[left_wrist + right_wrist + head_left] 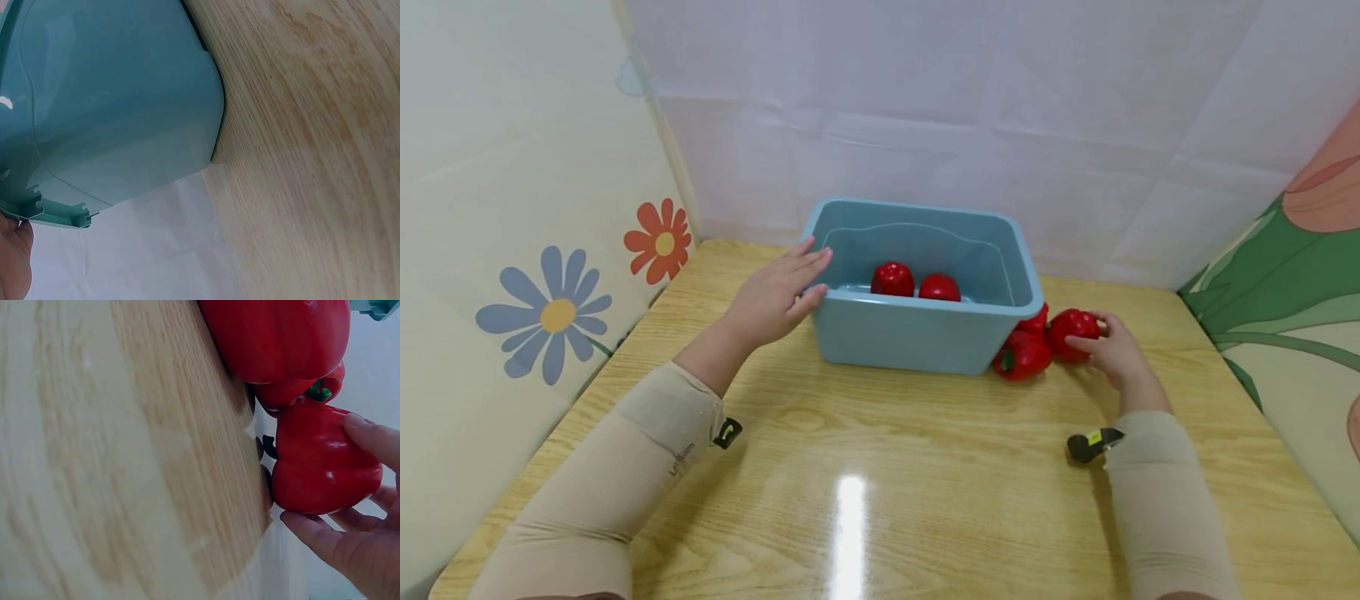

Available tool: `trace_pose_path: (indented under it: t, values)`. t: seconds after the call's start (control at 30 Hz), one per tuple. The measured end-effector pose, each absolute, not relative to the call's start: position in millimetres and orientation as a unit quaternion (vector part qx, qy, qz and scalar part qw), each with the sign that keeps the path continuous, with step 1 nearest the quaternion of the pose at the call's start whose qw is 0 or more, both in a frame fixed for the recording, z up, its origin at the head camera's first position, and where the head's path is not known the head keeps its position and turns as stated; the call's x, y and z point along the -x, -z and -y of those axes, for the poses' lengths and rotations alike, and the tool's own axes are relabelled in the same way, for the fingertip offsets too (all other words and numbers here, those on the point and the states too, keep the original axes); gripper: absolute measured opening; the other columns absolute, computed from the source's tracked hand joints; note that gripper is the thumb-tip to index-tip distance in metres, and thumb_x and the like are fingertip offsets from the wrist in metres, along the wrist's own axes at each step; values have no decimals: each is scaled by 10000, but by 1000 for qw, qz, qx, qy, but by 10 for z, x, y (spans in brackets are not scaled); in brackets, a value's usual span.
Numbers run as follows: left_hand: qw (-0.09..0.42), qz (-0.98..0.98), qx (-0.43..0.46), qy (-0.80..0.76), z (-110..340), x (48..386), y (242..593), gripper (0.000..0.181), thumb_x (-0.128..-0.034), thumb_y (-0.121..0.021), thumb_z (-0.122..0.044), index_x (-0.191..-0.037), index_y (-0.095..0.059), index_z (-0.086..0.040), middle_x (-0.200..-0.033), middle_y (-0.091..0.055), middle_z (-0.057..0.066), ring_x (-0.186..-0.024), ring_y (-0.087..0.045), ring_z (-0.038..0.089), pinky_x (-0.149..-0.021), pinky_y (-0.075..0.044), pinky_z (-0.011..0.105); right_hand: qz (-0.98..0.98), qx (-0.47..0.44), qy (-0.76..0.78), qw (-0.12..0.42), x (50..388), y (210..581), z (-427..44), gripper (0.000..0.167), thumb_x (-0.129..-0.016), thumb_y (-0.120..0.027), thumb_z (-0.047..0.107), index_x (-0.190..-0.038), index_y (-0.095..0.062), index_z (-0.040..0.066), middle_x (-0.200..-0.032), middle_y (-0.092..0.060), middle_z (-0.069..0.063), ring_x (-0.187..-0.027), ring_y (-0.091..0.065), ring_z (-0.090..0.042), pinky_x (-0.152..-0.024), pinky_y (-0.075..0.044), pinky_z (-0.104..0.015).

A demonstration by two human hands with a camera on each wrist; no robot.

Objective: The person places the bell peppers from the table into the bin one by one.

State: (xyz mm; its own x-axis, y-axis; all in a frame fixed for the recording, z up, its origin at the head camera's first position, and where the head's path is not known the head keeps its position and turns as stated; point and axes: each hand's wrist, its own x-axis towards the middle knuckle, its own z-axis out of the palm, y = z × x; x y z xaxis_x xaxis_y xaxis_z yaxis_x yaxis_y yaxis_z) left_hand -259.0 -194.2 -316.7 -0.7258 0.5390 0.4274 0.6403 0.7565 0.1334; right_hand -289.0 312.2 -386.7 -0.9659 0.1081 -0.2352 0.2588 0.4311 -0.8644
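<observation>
Gripping a red bell pepper (328, 459) to the right of the blue tub (902, 337): the right hand (1116, 354), thumb on one side, fingers curled on the other, spread about as wide as the fruit. Palm lies on the side away from the tub; stem end points away from the palm. Likely held so because neighbours crowd the tub side, leaving only the outer flank free to grasp. Whether its weight is on the table or in the fingers, cannot tell.

Just beside it, between hand and tub: a second pepper (1025, 358), on its side near the tub's front right corner, green stem showing. Behind that, another red pepper (1036, 319), partly hidden. The group sits bunched close to the tub wall, perhaps simply for short reach.

Inside the tub, on its floor: two more red pieces, one left (892, 278), one right (939, 287); front wall hides their lower parts.

At the tub's left end: left hand (778, 292), fingers nearly straight and parted, lying over the rim, thumb near the front corner. Holds no pepper; probably there to steady the tub.

Under the tub: wood-grain table (775, 500). Behind it: pale creased sheet (910, 125).
</observation>
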Motion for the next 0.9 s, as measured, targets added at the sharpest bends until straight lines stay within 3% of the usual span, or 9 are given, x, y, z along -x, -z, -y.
trace_pose_path:
  t: [0.63, 0.9]
  values:
    - [193, 915, 325, 141, 1945, 2596, 3197, 545, -971, -381, -379, -1408, -343, -55, -1430, -368, 88, -1386, -169, 213, -1103, -189, 406, -838, -109, 530, 67, 2821, 3805, -3152, 906, -805, -692, 341, -1466, -118, 106, -1455, -182, -235, -1260, -299, -400, -969, -393, -465]
    - [191, 916, 324, 141, 1948, 2596, 3200, 548, -972, -373, -384, -1414, -330, -63, -1434, -361, 87, -1386, -168, 218, -1106, -183, 405, -839, -85, 535, 53, 2811, 3704, -3188, 900, -816, -665, 376, -1465, -112, 89, -1454, -198, -220, -1253, -320, -365, -805, -498, -241]
